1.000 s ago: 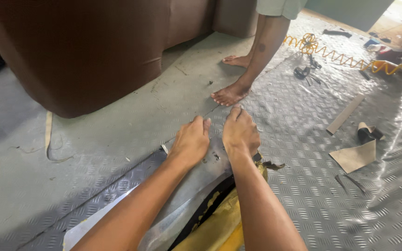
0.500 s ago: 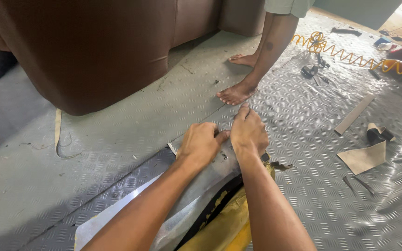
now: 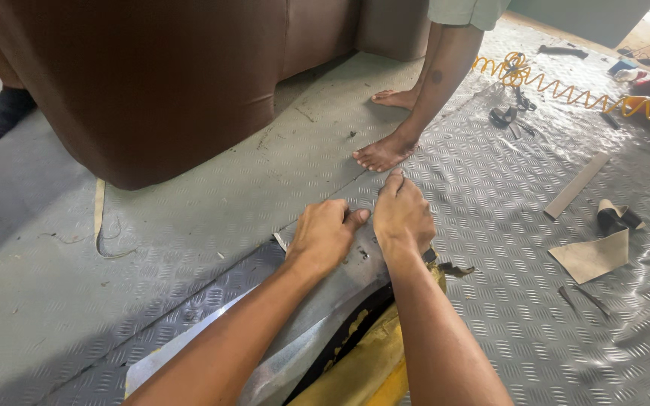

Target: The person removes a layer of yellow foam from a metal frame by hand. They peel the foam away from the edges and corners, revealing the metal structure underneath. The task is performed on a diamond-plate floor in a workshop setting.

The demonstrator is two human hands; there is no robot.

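Observation:
My left hand (image 3: pixel 323 235) and my right hand (image 3: pixel 402 216) lie side by side on a fold of silvery plastic sheet (image 3: pixel 317 312) that covers a long padded piece. Both press down on the sheet, fingers curled and pinching its edge near the far end. Yellow foam (image 3: pixel 362 368) with a black strip (image 3: pixel 347 331) shows under the sheet between my forearms. The sheet has the same raised tread pattern as the floor covering (image 3: pixel 505 225).
A brown upholstered sofa (image 3: pixel 152 83) stands at the back left. A barefoot person (image 3: pixel 408 124) stands just beyond my hands; a socked foot (image 3: pixel 1 113) is at far left. An orange coiled hose (image 3: pixel 558 86), cardboard pieces (image 3: pixel 592 256) and small tools lie at right.
The view has shifted slightly. My hands have stayed on the sheet's end; the left thumb has closed in toward the right hand, tightening the pinch on the fold.

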